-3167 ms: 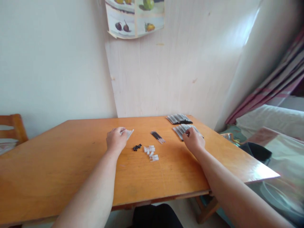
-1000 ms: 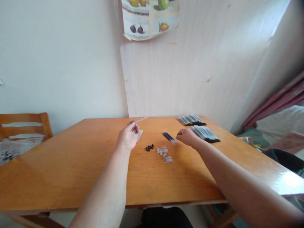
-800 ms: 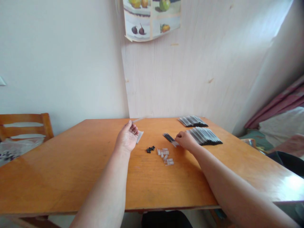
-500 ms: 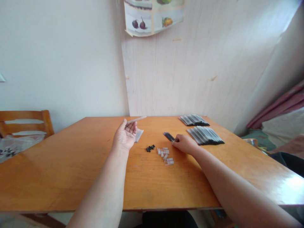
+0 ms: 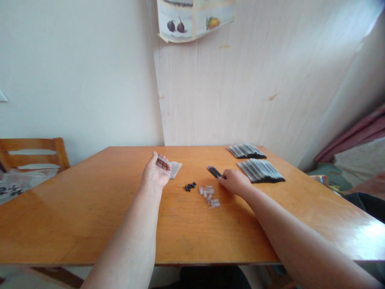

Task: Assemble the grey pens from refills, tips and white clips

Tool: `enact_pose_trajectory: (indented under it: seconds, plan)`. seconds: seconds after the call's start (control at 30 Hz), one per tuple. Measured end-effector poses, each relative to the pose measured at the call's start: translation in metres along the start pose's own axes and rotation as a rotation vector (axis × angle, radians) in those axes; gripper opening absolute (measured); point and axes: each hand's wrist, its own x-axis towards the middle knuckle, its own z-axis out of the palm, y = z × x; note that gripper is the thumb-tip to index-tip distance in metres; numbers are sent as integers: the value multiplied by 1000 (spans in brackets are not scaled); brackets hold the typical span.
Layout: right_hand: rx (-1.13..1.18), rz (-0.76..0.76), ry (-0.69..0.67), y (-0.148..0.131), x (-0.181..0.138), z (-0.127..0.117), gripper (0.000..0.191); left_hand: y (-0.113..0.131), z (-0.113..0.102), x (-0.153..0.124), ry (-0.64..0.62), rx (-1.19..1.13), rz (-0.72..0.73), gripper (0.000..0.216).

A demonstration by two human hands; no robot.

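My left hand (image 5: 155, 173) rests on the orange table (image 5: 90, 208) with its fingers curled round a clear tube, beside a small bunch of clear tubes (image 5: 175, 169). My right hand (image 5: 234, 182) lies at the near end of a small bundle of black refills (image 5: 214, 171), fingertips pinched on it. Between the hands lie a cluster of small black caps (image 5: 190, 186) and several short clear caps (image 5: 209, 194).
Two stacks of finished pens lie at the far right of the table, a near stack (image 5: 260, 170) and a far stack (image 5: 246, 151). A wooden chair (image 5: 31, 150) with a plastic bag (image 5: 15, 186) stands left. A fruit poster (image 5: 195, 18) hangs on the wall.
My left hand lowered the clear tube from pointing up and away to lying in its curled fingers. My right hand moved from the pen stack to the black refills.
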Motion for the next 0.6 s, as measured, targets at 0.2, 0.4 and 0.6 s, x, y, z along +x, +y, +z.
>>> enact_pose_trajectory:
  seconds: [0.2, 0.4, 0.6]
  plan:
    - [-21, 6, -11, -3, -4, -3, 31, -1, 0, 1, 29, 7, -15, 19]
    - [-21, 14, -25, -5, -5, -3, 29, -2, -1, 2, 45, 45, -34, 17]
    - [-16, 1, -8, -1, 0, 3, 27, -3, 1, -1, 45, 69, -41, 17]
